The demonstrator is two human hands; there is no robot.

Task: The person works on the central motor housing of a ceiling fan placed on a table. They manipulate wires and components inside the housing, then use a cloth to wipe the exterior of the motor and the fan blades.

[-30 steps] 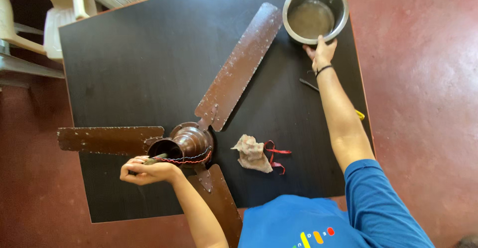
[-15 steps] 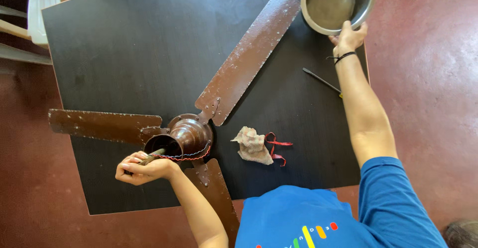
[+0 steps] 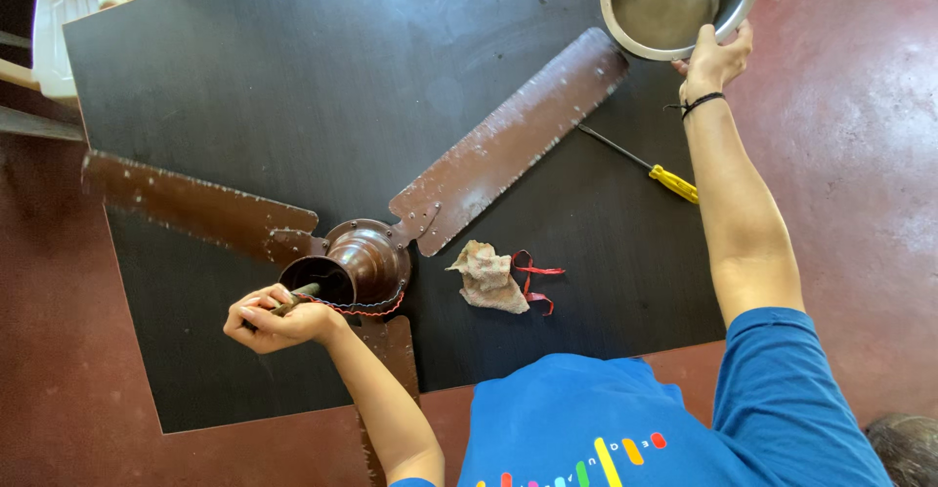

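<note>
A brown ceiling fan lies on the black table [image 3: 244, 77], its motor hub [image 3: 369, 257] near the front edge and its blades spread out. My left hand [image 3: 269, 319] is closed around the short rod sticking out of the hub, beside a red wire. Far right at the back, my right hand [image 3: 713, 57] grips the rim of a steel bowl [image 3: 664, 3] at the table's corner. The bowl looks empty.
A crumpled cloth [image 3: 489, 277] with a red string [image 3: 532, 282] lies right of the hub. A screwdriver with a yellow handle [image 3: 674, 182] lies under my right forearm. A white plastic chair [image 3: 63, 28] stands at the back left. Red floor [image 3: 850, 204] surrounds the table.
My right hand has shifted from the bowl's near rim to its right rim, and the bowl looks larger and closer. The screwdriver is now uncovered. My left hand stays on the rod.
</note>
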